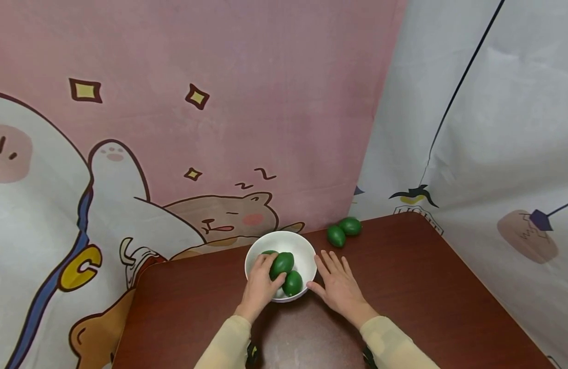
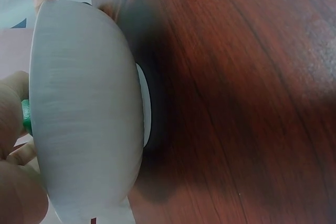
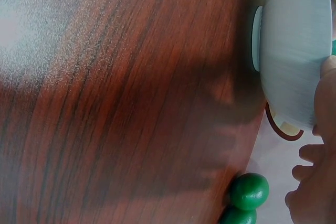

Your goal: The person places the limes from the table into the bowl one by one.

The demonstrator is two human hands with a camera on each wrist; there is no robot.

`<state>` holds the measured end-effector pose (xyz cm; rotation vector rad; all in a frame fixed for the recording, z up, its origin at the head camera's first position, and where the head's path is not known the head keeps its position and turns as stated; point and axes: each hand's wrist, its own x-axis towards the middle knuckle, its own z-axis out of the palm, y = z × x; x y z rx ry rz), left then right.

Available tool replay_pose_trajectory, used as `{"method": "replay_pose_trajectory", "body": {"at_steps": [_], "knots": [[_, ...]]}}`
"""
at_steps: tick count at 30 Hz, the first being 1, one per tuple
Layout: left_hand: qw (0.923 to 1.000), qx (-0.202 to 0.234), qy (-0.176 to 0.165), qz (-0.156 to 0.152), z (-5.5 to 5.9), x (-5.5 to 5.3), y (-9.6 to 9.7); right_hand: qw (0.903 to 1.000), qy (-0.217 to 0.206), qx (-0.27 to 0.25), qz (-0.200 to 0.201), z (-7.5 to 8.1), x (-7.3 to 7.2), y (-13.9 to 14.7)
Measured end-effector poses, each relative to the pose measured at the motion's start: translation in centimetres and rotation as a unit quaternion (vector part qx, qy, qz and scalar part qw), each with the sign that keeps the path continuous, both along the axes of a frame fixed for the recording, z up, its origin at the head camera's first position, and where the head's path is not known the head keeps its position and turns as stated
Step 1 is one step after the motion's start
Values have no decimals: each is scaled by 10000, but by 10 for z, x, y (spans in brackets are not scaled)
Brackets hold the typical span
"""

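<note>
A white bowl (image 1: 307, 251) stands on the table with green limes in it. My left hand (image 1: 260, 287) reaches over the bowl's near left rim and grips a lime (image 1: 284, 263) between thumb and fingers. Just nearer lies another lime (image 1: 292, 283), and a third lime (image 1: 268, 252) shows partly behind my fingers. In the left wrist view the bowl's wall (image 2: 86, 108) hides most of the gripped lime (image 2: 26, 116). My right hand (image 1: 339, 287) is held with fingers spread at the bowl's right side, its thumb right at the rim.
Two more limes, a left one (image 1: 336, 236) and a right one (image 1: 351, 226), lie together at the table's back edge, right of the bowl. The brown wooden table (image 1: 427, 287) meets a printed cloth (image 1: 284, 102) behind and a pale cloth (image 1: 510, 128) on the right.
</note>
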<state>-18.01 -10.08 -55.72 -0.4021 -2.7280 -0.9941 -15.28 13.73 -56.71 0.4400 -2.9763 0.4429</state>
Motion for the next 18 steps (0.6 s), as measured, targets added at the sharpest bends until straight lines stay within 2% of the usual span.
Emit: {"method": "replay_pose_trajectory", "body": {"at_steps": [11, 18], "knots": [[9999, 35, -104, 110, 2, -3, 7, 10000, 61, 2, 11, 0, 0, 0], [9997, 46, -137, 179, -1, -5, 8, 9998, 174, -11, 27, 0, 0, 0]]}}
